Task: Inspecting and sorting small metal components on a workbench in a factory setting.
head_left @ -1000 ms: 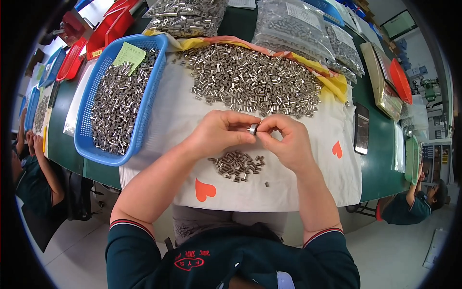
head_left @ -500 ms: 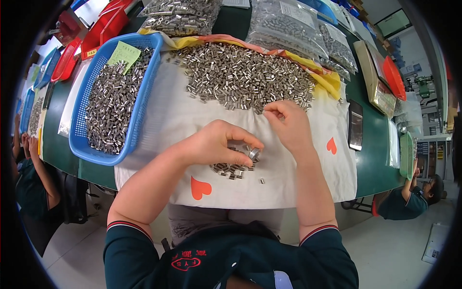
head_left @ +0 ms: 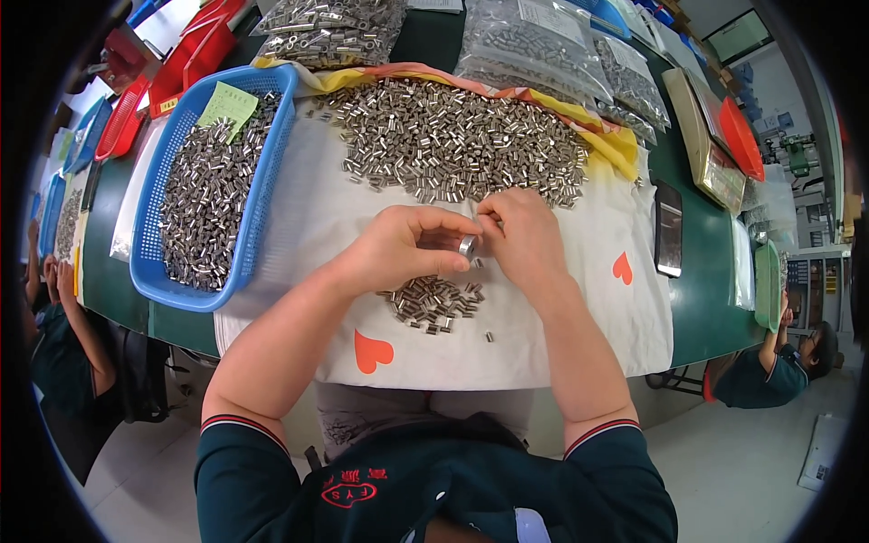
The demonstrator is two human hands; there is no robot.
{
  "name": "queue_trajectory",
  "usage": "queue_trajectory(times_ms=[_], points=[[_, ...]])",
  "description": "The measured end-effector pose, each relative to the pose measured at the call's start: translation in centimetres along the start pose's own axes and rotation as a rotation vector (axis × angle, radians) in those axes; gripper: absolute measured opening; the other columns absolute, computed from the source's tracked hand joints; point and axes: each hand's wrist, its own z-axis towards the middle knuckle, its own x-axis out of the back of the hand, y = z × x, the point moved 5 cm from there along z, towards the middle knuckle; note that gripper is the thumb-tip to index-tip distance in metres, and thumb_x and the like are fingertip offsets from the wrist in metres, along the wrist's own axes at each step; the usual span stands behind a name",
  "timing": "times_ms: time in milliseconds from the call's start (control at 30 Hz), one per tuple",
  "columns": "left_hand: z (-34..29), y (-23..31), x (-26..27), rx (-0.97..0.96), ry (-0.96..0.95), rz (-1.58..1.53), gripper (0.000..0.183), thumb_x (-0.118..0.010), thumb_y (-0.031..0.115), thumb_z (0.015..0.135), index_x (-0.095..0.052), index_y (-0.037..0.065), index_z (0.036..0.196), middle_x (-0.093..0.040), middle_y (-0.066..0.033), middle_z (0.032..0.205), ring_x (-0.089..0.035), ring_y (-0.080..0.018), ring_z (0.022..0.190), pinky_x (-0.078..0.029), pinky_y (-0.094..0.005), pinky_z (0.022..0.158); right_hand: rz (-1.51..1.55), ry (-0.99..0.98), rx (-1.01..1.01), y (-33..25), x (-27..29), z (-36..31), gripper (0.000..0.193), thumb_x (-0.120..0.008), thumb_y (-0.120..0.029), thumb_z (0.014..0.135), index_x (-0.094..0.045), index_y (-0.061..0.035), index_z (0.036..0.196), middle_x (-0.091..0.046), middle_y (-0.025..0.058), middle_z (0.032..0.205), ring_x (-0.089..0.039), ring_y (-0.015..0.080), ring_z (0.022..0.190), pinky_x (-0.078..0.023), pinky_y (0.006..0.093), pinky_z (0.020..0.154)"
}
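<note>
Between the thumb and fingers of my left hand (head_left: 394, 249) is a short, round metal piece (head_left: 467, 245), ring-like in shape. My right hand (head_left: 522, 237) is right beside it, thumb and fingers pinched together at its edge; whatever they hold is hidden or too small to name. Below the hands, a small heap of short metal sleeves (head_left: 430, 305) lies on the white cloth (head_left: 299, 317). A single sleeve (head_left: 490, 337) sits apart, nearer the cloth's front edge. Beyond my hands spreads a large pile of similar sleeves (head_left: 462, 136).
A blue basket (head_left: 145, 262) of metal sleeves stands left, a green note (head_left: 228, 107) inside. Bags of metal parts (head_left: 335, 27) line the back. On the right lie a phone (head_left: 668, 231) and a red tray (head_left: 740, 140). Other people (head_left: 769, 371) work at both sides.
My left hand has lifted slightly away from the small heap with the round metal piece. My right hand has come left from the large pile's edge to meet it.
</note>
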Motion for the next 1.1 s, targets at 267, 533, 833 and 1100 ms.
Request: queue_trajectory(times_ms=[267, 533, 833, 1100], points=[[0.3, 0.3, 1.4, -0.083, 0.152, -0.061, 0.034, -0.063, 0.001, 0.076, -0.056, 0.001, 0.109, -0.06, -0.0024, 0.094, -0.056, -0.0078, 0.086, -0.046, -0.0216, 0.078, 0.388, -0.507, -0.095, -1.0, 0.5, -1.4, 0.01, -0.057, -0.009, 0.07, -0.058, -0.0026, 0.076, -0.059, 0.0083, 0.067, -0.057, 0.0209, 0.063, -0.044, 0.0306, 0.059], [0.3, 0.4, 0.9, -0.065, 0.073, -0.139, 0.037, -0.063, 0.001, 0.077, -0.052, -0.001, 0.112, -0.06, -0.0038, 0.096, -0.057, -0.008, 0.086, -0.046, -0.0211, 0.078, 0.665, -0.136, -0.2, -0.6, 2.0, -0.7, 0.009, -0.061, -0.006, 0.072, -0.062, -0.0037, 0.081, -0.061, 0.0035, 0.072, -0.055, 0.0116, 0.063, -0.044, 0.0243, 0.058], [0.2, 0.0, 1.0, -0.053, 0.13, -0.058, 0.035, -0.065, 0.002, 0.075, -0.057, 0.001, 0.109, -0.06, -0.0006, 0.087, -0.055, -0.0049, 0.078, -0.046, -0.0191, 0.072, 0.45, 0.016, -0.012, -2.4, 1.8, -0.9, 0.009, -0.062, -0.001, 0.066, -0.059, -0.0042, 0.074, -0.058, 0.0046, 0.069, -0.055, 0.0179, 0.066, -0.045, 0.0275, 0.059], [0.1, 0.1, 0.9, -0.031, 0.138, -0.03, 0.034, -0.066, 0.002, 0.074, -0.058, 0.001, 0.107, -0.06, 0.0009, 0.083, -0.053, -0.0037, 0.075, -0.045, -0.0184, 0.067, 0.569, -0.085, -0.077, -1.9, 2.2, -0.8, 0.009, -0.063, -0.004, 0.068, -0.059, -0.0035, 0.076, -0.059, 0.0055, 0.069, -0.056, 0.0164, 0.064, -0.044, 0.0263, 0.058]])
